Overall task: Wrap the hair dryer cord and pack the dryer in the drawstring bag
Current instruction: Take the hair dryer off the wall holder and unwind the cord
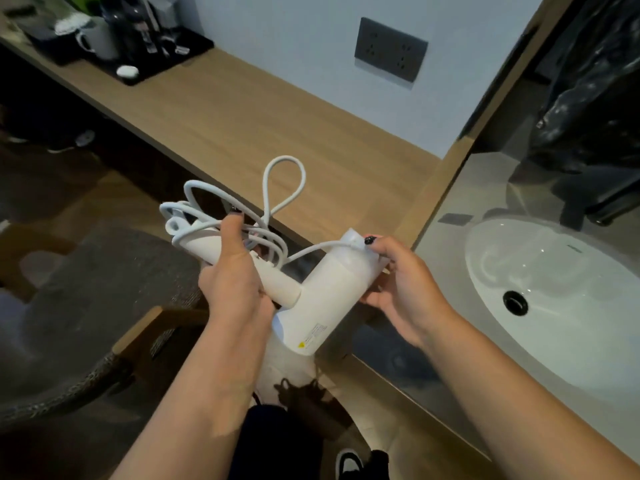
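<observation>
Between both hands, hair dryer (white), left hand gripping handle and cord, right hand clasping barrel

Arms: bare from wrist to past the elbow, no sleeves showing
Left hand: nails painted black, one dark nail catching a little shine at the thumb tip
Right hand: black polish too, glossy on the thumb
Wrists: no watch or bracelet to be seen
Legs: dark trousers
Footwear: a black shoe with white panels
</observation>
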`<state>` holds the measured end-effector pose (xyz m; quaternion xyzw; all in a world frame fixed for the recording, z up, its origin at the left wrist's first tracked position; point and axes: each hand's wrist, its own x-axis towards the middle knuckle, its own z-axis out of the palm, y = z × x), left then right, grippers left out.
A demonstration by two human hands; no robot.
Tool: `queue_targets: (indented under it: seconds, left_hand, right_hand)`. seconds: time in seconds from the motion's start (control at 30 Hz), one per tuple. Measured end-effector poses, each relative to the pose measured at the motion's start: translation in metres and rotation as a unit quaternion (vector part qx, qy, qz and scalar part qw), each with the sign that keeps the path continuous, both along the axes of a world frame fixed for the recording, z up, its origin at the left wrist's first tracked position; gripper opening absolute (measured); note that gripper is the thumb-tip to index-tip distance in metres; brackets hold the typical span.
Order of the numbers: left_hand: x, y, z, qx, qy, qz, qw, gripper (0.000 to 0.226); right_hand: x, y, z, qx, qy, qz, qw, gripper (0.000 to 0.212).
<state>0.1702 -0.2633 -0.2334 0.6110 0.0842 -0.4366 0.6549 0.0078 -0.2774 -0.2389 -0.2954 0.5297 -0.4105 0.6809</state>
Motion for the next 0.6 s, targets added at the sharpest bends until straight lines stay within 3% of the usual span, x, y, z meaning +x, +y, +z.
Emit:
queue_targets:
  seconds: [0.13,0.3,0.6]
  left_hand:
    - [0.05,-0.042,0.004,-0.003,-0.009,-0.023,1.0,0.047]
    - [0.094,-0.08,0.004,-0.003,0.003,-0.054,0.999,0.033]
    - [0.119,-0.148,-0.017,0.02,0.019,-0.086,0.996,0.031]
  right_hand:
    - [0.045,-0.03,0.0,0.008,-0.014,-0.028,0.999,0.01]
    - [0.09,-0.06,-0.008,0.014,-0.04,-0.055,0.998,0.01]
    - [0.107,-0.121,-0.026,0.071,-0.07,-0.079,0.992,0.013]
